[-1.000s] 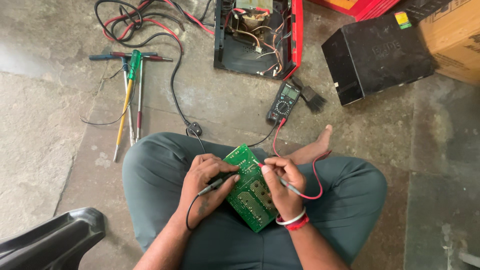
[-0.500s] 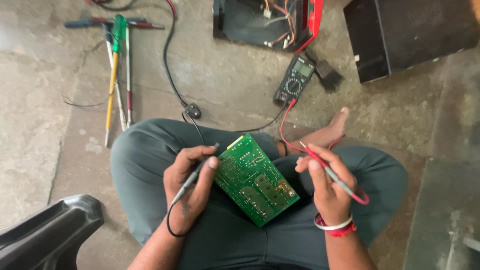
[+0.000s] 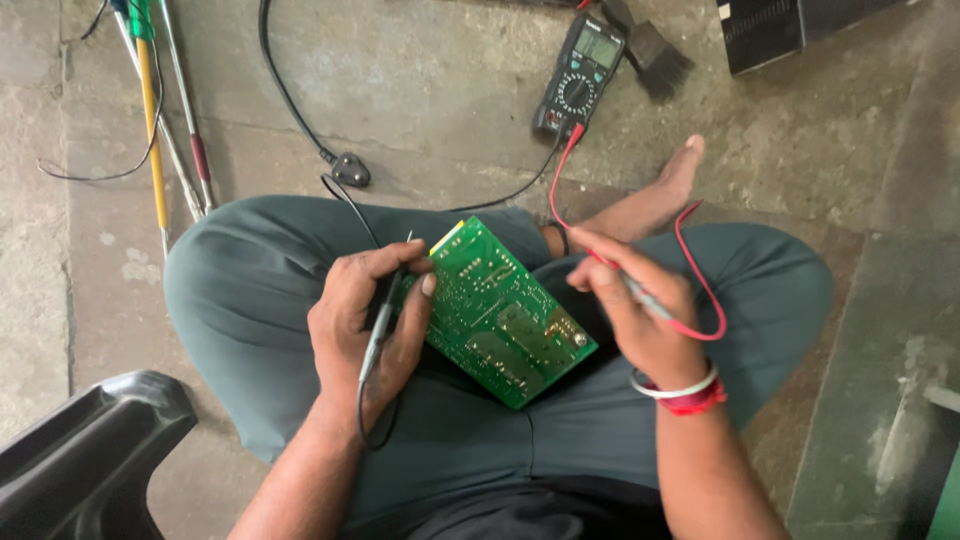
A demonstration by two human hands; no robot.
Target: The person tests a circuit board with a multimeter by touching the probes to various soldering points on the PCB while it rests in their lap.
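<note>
Long screwdrivers are laid on the concrete floor at upper left. A black plug is seen nearby, a black plastic seat at lower left.

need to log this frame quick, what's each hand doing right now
Left hand: closed on the black probe, thumb on the green circuit board.
Right hand: closed on the red probe, off the board.
</note>
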